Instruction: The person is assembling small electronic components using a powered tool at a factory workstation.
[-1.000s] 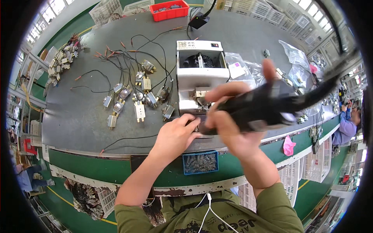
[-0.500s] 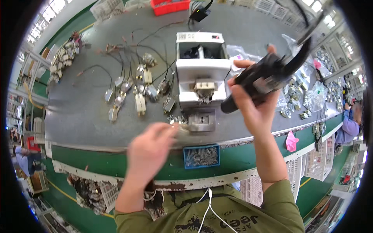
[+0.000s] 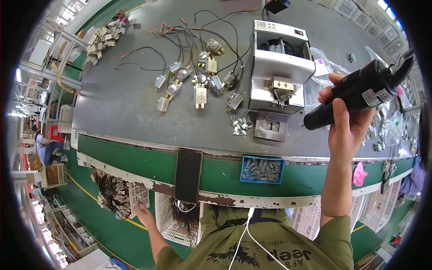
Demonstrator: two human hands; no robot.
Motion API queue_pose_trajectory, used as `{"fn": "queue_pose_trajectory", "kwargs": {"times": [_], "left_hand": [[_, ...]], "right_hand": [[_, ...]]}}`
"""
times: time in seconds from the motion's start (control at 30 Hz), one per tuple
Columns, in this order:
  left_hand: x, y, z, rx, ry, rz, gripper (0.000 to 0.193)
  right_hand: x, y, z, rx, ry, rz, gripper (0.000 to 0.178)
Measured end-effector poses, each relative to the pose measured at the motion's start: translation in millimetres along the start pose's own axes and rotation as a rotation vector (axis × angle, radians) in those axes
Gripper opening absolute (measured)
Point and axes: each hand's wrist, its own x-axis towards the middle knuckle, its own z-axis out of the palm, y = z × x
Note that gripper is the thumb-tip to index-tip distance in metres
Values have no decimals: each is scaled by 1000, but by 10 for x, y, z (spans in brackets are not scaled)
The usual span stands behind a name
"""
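My right hand (image 3: 346,121) is closed around a black electric screwdriver (image 3: 355,92), held tilted above the bench to the right of a white machine (image 3: 281,63). Its tip points left and down, and a black cable leads off its upper end. My left hand (image 3: 144,214) is below the bench's front edge at the lower left. Its fingers look apart, beside a pile of wired parts (image 3: 112,198) on a white basket (image 3: 140,193); I see nothing in them. A small metal-and-cream part (image 3: 282,86) sits at the machine's front, above a metal fixture block (image 3: 271,126).
Several thermostat-like parts with black wires (image 3: 200,90) lie on the grey bench, left of the machine. Small metal pieces (image 3: 241,125) lie beside the fixture. A blue tray (image 3: 243,177) of screws and a phone (image 3: 188,175) lie along the front edge. Bagged parts (image 3: 396,126) are at right.
My left hand has gone from beside the fixture down and left, below the bench edge. My right hand still holds the screwdriver. The view has shifted, so the bench things appear farther right.
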Motion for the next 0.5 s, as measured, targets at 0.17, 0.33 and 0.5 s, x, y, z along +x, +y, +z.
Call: {"fn": "queue_pose_trajectory", "kwargs": {"times": [0.17, 0.33, 0.5], "left_hand": [[-208, -331, 222, 63, -107, -75, 51], [537, 1878, -277, -413, 348, 213, 52], [67, 3627, -564, -282, -54, 694, 78]], "right_hand": [[-12, -17, 108, 40, -9, -26, 58], [-8, -42, 87, -75, 43, -43, 52], [23, -90, 138, -15, 68, -51, 53]]}}
